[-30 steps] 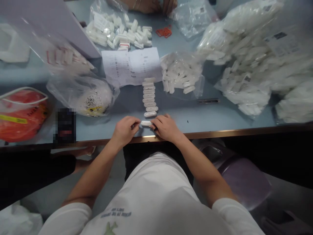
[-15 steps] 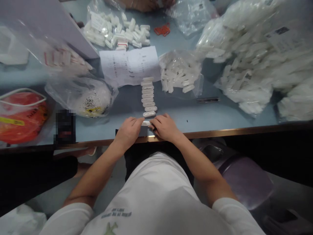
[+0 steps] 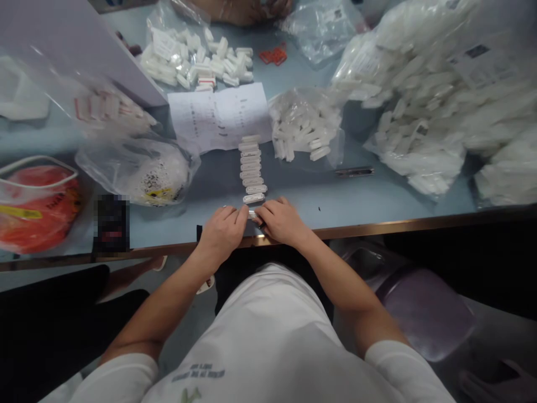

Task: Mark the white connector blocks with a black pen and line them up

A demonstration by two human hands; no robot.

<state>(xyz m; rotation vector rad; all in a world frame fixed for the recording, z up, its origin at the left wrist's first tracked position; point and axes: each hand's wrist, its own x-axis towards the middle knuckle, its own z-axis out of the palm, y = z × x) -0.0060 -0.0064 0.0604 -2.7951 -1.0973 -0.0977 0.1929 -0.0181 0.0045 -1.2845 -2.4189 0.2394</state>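
My left hand (image 3: 224, 230) and my right hand (image 3: 282, 223) meet near the table's front edge, fingers bent. Between their fingertips is a small white plastic piece (image 3: 252, 214) with a row of fine marks; both hands grip its ends, which the fingers cover. A small dark thing (image 3: 262, 225) shows under my right fingers, too little of it to name. Just beyond my hands, several long, narrow white plastic pieces (image 3: 250, 174) with rounded ends lie in a column, reaching a creased printed paper sheet (image 3: 197, 117).
Right of the column sit a clear bag of white pieces (image 3: 304, 126), tweezers-like metal tool (image 3: 354, 172) and large filled bags (image 3: 423, 129). To the left are a bag of small black-and-white parts (image 3: 161, 176), a dark blurred-out object (image 3: 111, 224) and a red bag (image 3: 37, 207). Another person's hands (image 3: 251, 11) are opposite.
My left fingers have closed further over the white piece, so less of it shows. The view has shifted slightly. At lower left, another person's legs have moved.
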